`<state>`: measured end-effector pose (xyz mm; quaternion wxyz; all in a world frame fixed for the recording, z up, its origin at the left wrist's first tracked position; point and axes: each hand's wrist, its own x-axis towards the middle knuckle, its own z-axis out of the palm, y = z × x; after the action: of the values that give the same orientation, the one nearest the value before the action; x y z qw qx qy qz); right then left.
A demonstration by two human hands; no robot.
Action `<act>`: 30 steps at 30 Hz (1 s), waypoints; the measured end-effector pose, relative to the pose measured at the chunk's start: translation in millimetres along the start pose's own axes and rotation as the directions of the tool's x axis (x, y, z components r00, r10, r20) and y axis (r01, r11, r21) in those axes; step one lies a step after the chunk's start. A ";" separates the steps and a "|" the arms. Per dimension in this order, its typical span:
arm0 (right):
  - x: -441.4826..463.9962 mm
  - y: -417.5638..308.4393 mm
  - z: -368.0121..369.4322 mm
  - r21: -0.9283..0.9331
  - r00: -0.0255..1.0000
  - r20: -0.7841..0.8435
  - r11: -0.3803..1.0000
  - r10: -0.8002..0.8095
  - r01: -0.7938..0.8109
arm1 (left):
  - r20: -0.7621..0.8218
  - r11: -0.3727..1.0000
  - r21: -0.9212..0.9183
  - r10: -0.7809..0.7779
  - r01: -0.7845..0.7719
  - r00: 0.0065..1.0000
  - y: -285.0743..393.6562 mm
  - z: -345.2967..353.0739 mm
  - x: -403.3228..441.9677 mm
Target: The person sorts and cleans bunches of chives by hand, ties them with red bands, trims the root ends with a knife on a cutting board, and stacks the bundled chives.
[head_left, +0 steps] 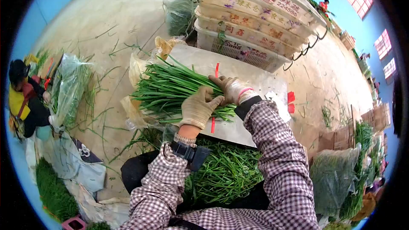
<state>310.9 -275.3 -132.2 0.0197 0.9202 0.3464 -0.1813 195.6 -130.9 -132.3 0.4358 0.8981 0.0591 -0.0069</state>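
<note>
OK, left hand [199,107] and right hand [233,90], both gloved, grasp the chive bundle [170,87] near its right end. Bundle lies on the pale surface [243,130], leaves fanning to 10 o'clock. Red strip [213,125] under it. Stacked crates [251,21] at 1 o'clock, loose greens [226,172] at 6.

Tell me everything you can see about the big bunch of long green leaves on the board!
The bunch is made of many thin, flat-looking green leaves. It looks fresh and a little shiny. It lies on its side on the pale board, spreading out loosely toward the left, with some leaves poking out. The left hand and the right hand both touch it near its other end. A red strip sticks out above and below it. The part under the hands is hidden.
</note>
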 end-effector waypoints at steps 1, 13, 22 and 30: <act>-3.1 -0.5 2.7 -0.004 1.000 -0.002 1.000 0.015 -0.015 | -0.017 0.981 0.155 0.119 -0.115 0.993 7.7 -4.8 3.2; -70.6 9.5 40.7 0.018 0.513 -0.858 0.998 -0.019 0.067 | 0.397 0.650 0.605 0.255 -0.460 0.882 -27.0 39.2 71.1; -92.0 -56.7 159.7 0.474 0.692 -0.511 0.839 0.510 -0.268 | 0.481 0.595 0.611 0.245 -0.522 0.842 -30.3 37.9 76.7; -74.7 -41.9 173.2 0.870 0.637 -0.253 0.460 0.728 -0.180 | 0.477 0.473 0.660 0.337 -0.584 0.812 -42.4 38.5 57.4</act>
<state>176.6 -318.6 -264.2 -0.4411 0.8954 -0.0608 0.0021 249.4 -129.3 -193.0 -0.0120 0.9650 -0.2590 -0.0402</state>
